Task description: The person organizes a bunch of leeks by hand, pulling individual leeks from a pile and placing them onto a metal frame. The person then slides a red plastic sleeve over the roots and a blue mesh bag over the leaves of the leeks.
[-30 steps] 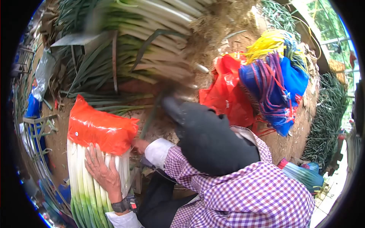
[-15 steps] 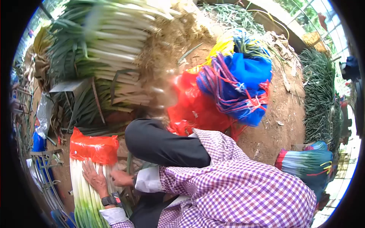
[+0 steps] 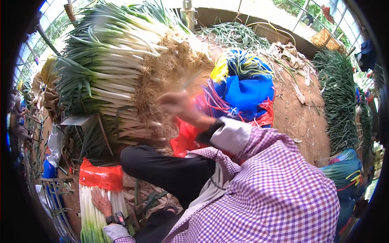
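My left hand (image 3: 102,201) lies flat, fingers stretched, on the white stalks of a bundle of long green onions (image 3: 92,220) at the lower left. A red plastic wrap (image 3: 101,176) covers the root end of that bundle, just beyond my fingertips. Smeared by motion, my right hand (image 3: 182,107) is raised in the middle of the view, over a heap of red plastic bags (image 3: 184,139). Its fingers point left toward the roots of a big pile of green onions (image 3: 117,77).
Blue bags (image 3: 245,95) with coloured ties lie right of my right hand. A metal plate on a stand (image 3: 81,120) is beside the pile. More green onions (image 3: 334,93) line the right side, with a wrapped bundle (image 3: 344,172) below. A metal flask (image 3: 187,16) stands at the back.
My right hand has left the bundle beside my left hand and swung up and right over the red bags. My left hand stays on the stalks. The view has shifted a little.
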The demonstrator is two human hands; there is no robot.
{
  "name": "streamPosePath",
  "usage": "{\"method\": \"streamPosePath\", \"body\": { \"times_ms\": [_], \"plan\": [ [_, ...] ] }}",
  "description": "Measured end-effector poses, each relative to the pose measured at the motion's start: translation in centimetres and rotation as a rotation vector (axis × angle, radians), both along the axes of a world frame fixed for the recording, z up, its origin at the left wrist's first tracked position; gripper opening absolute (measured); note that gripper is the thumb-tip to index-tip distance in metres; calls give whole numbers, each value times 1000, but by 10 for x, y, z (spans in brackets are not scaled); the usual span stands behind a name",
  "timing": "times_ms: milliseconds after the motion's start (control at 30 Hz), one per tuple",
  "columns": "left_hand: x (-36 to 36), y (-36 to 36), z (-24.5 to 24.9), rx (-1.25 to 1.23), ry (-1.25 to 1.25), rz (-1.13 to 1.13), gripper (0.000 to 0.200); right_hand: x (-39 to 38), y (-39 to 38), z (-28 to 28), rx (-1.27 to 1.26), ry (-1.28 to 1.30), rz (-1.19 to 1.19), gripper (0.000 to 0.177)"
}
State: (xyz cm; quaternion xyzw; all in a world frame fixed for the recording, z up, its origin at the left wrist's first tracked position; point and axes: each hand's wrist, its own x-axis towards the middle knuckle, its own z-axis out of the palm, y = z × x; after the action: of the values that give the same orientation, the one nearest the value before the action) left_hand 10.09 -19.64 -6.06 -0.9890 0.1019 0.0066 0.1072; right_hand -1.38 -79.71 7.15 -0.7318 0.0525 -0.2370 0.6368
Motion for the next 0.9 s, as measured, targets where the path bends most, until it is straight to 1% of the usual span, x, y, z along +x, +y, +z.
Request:
{"method": "streamPosePath", "body": {
  "times_ms": [33, 100, 167, 267, 367, 400, 500, 533, 567, 633, 700, 767, 867, 900],
  "plan": [
    [2, 9, -10, -33, -30, -19, 64, -10, -39, -18, -93, 57, -121, 22],
    [1, 14, -15, -88, -58, -40, 64, -32, -122, -70, -420, 206, -423, 24],
    [-2, 10, -13, -132, -54, -45, 63, -62, -168, -94, -519, 461, -603, 34],
    [-11, -5, -4, -171, -52, -12, 62, -90, -201, -139, -564, 612, -696, 40],
    [-14, -17, 4, -268, -2, 38, 63, -97, -218, -153, -381, 801, -406, 40],
    [-15, -19, 5, -315, -3, 36, 64, -96, -214, -152, -378, 839, -431, 43],
    [-15, -23, 5, -427, -29, 36, 65, -96, -220, -159, -304, 738, -464, 42],
    [-15, -23, 5, -444, -52, 38, 65, -97, -223, -158, -241, 755, -489, 42],
    [-14, -22, 3, -463, -74, 41, 64, -97, -226, -156, -237, 707, -530, 37],
    [-9, -20, 0, -496, -97, 51, 64, -101, -236, -145, -159, 725, -521, 44],
    [-5, -17, -1, -521, -112, 50, 64, -105, -241, -134, -58, 660, -514, 36],
    [0, -21, 0, -543, -120, 42, 64, -106, -248, -123, 147, 657, -479, 33],
    [3, -30, 3, -589, -147, 3, 65, -105, -247, -95, 240, 695, -414, 37],
    [3, -34, 5, -609, -155, -3, 65, -101, -247, -90, 209, 692, -428, 36]
  ]
}}
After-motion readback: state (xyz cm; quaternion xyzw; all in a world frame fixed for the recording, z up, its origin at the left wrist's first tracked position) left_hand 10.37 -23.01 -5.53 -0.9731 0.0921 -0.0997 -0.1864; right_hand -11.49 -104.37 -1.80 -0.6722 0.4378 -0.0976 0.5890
